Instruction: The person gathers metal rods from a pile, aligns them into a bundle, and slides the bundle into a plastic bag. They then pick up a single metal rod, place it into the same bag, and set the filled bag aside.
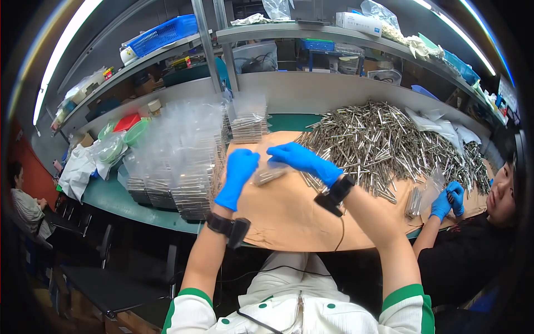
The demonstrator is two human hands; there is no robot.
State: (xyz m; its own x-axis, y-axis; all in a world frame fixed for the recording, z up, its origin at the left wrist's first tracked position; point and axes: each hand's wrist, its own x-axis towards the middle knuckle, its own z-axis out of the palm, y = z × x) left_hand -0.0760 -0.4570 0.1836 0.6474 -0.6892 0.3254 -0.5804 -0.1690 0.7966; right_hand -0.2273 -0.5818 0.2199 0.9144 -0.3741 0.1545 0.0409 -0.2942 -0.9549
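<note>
At the far left, a seated person (26,203) is apart from the surface (105,192). On the surface's left end, a red tray (127,122) and green bowl (136,132) sit behind the stacks (197,192), presumably to leave the near side free. The stacks consist of clear bags of metal rods; the filled ends face the near edge and the loose plastic rises behind, an arrangement that probably keeps the rows level.

The left hand (240,172), gloved in blue, is just right of the stacks, fingers curled inward. From where I stand, I cannot tell whether it grips plastic. A smaller stack (248,127) stands behind it. One bag (270,174) with rods in its lower end is between the two hands, over the paper. The right hand (297,157), also gloved, reaches leftward above this bag, fingers together; I cannot confirm a grasp. A black unit is strapped to each wrist.

The brown paper (317,222) covers the middle of the surface, likely as protection against metal. The loose rods (372,142) form a heap at its back right, within reach of both people. At the right, a co-worker's gloved hands (448,199) are close together beside another filled bag (414,201).
</note>
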